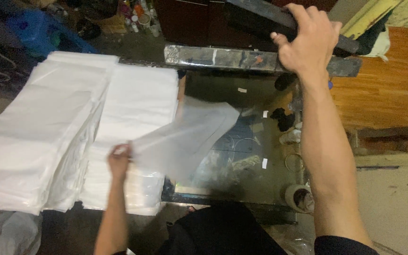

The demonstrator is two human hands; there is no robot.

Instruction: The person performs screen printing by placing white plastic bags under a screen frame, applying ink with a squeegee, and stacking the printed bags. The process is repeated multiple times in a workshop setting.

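Head view over a dark glass work plate (242,156), the landmark used here. Left of the plate lie two stacks of white plastic bags (72,127), side by side, the nearer stack touching the plate's left edge. One translucent bag (185,137) is lifted partly over the plate, pinched at its corner by the left hand (119,158), fingers closed on it, forearm rising from below. At the plate's far edge the right hand (305,40), arm outstretched, wraps a dark raised frame bar (260,19). Along the plate's right edge sit two tape rolls (298,196). Right of these lies a wooden board (388,75).
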